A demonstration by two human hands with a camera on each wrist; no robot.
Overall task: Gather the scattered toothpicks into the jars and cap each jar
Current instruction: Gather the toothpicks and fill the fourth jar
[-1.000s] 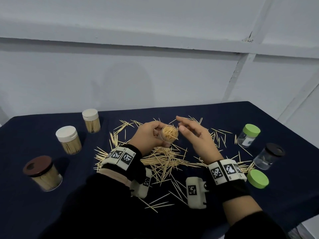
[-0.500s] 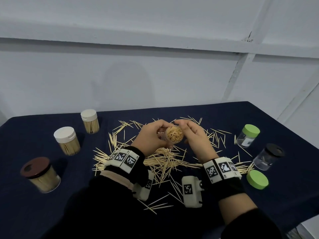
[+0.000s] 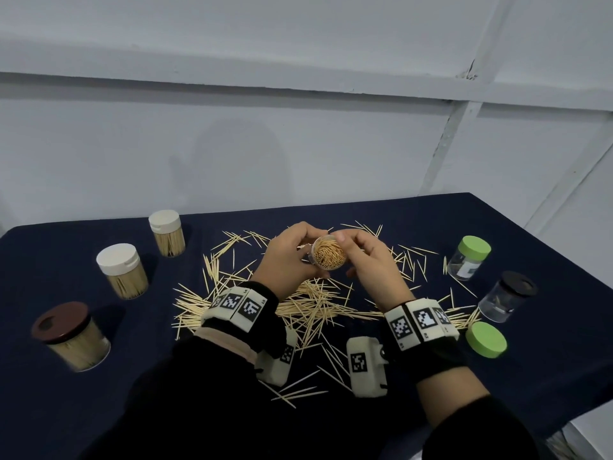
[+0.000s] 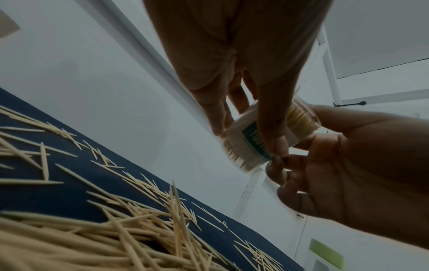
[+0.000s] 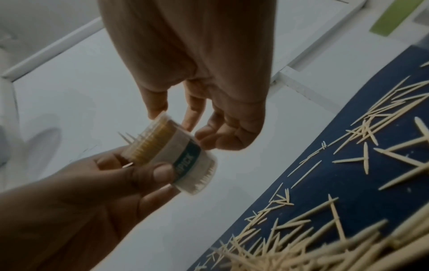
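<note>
The left hand [image 3: 287, 263] is gripping an uncapped clear toothpick jar [image 3: 328, 257] — packed full, tilted toward the camera — above the middle of the tabletop [image 3: 381, 214], its fingers curled round the labelled wall. The right hand [image 3: 371, 260] is touching the jar's rim with thumb and fingertips, loosely curled, pinching nothing visible. Loose toothpicks [image 3: 308, 307] are lying scattered beneath — a green lid [image 3: 486, 339] is sitting near the right edge.

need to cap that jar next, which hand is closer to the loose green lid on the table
Right. The right hand is up at the open toothpick jar, on the same side as the loose green lid. The left hand grips the jar from the far side, farther away.
</note>
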